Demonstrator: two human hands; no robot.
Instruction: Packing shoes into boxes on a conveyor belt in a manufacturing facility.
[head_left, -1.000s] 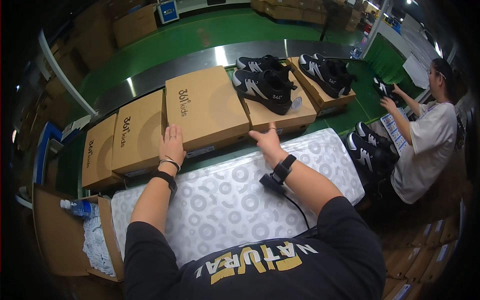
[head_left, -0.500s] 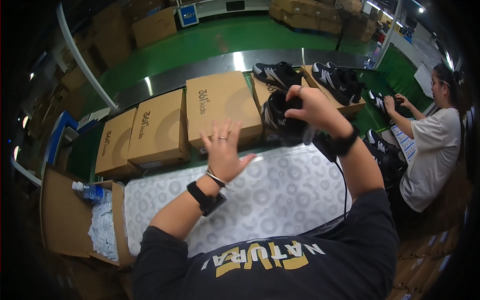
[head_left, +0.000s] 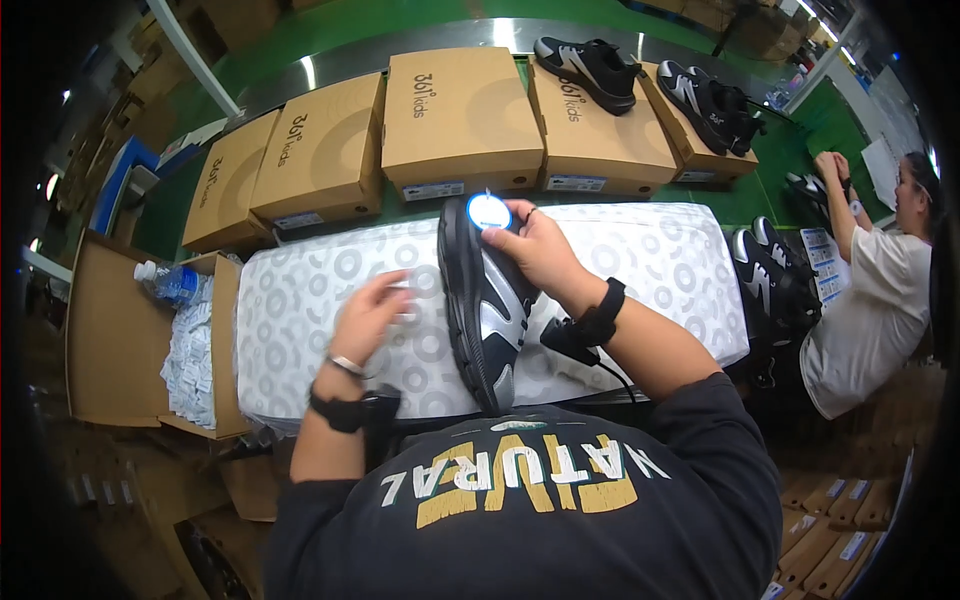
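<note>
Shoe (head_left: 497, 312) could pivot: right grip (head_left: 545, 250), closed, holds only its twelve-o'clock end; left grip (head_left: 366, 318), half-curled at nine o'clock, seems empty.

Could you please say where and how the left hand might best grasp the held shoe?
Probably the toe end of the shoe, from the left: it points toward the shirt, the sole faces left, and the right hand holds the heel.

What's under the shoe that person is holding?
Under the shoe, held in the right hand, a white surface with grey rings shows on both sides. The part directly beneath is covered, so whether anything else lies there cannot be told.
</note>
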